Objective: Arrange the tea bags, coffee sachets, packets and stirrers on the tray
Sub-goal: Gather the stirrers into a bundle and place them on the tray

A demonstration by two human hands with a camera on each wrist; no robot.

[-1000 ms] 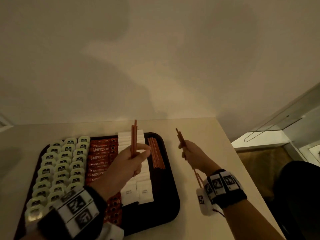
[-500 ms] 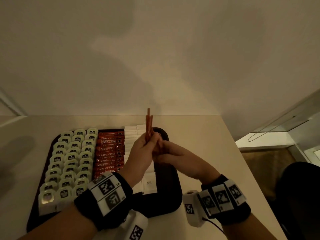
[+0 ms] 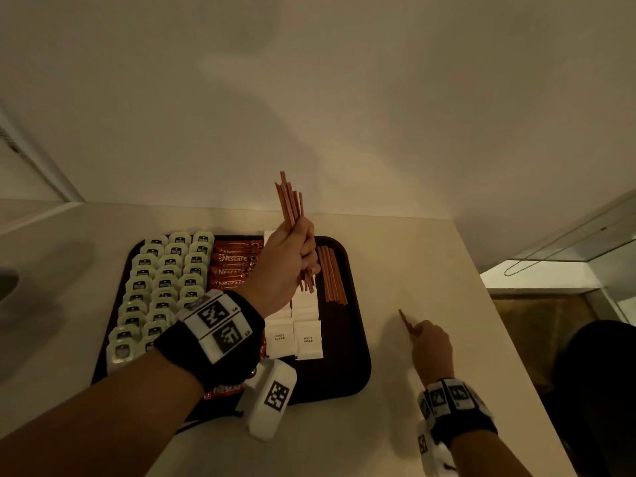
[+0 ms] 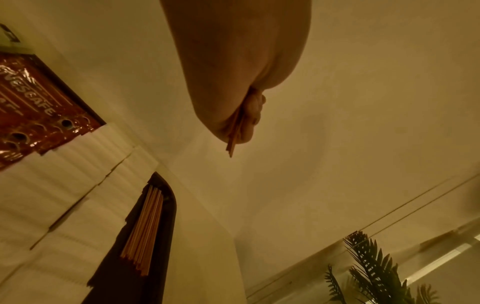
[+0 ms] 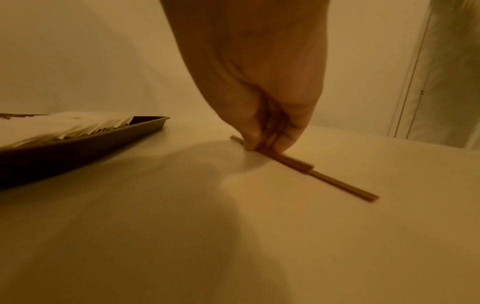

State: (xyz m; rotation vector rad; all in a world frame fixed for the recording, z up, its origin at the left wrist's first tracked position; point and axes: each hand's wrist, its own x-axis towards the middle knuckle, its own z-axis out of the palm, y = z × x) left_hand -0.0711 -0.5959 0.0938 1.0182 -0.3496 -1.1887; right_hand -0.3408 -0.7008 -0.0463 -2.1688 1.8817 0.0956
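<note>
Two hands: both occupied with stirrers, one over the tray, one on the table.
Right hand (image 5: 262, 131): nearest; fingertips pinch a few loose stirrers (image 5: 298, 164) lying flat on the table (image 3: 413, 270), well to the right of the tray. Judged purpose: lifting strays to add to the rest.
Loose stirrers, condition: ends uneven, one projecting beyond the others; thin and flat against the surface, so likely awkward to lift cleanly.
Left hand (image 3: 285, 263): raised above the tray, fingers curled round a bundle of stirrers (image 3: 290, 204) held near upright, tips fanned unevenly at the top. Judged purpose: collecting pieces in one fist so the ends can be squared before laying down.
Tray (image 3: 358, 339): dark, with a low rim; holds the sorted goods in columns.
Tea bags (image 3: 165, 270): pale green, in rows at the tray's left.
Coffee sachets (image 3: 234, 266): red, in one overlapping column beside the tea bags.
Sugar packets (image 3: 296, 339): white, two columns right of the coffee, partly hidden by the left hand.
Laid stirrers (image 3: 332, 273): one neat group already flat along the tray's right strip, far end.
Obstruction: the left forearm and wrist unit (image 3: 268, 394) cover the tray's near middle; contents there cannot be judged.
Surroundings: plain wall behind; a plant (image 4: 369, 273) shows in the left wrist view.
Progress, judged: late stage; stirrers remain.
</note>
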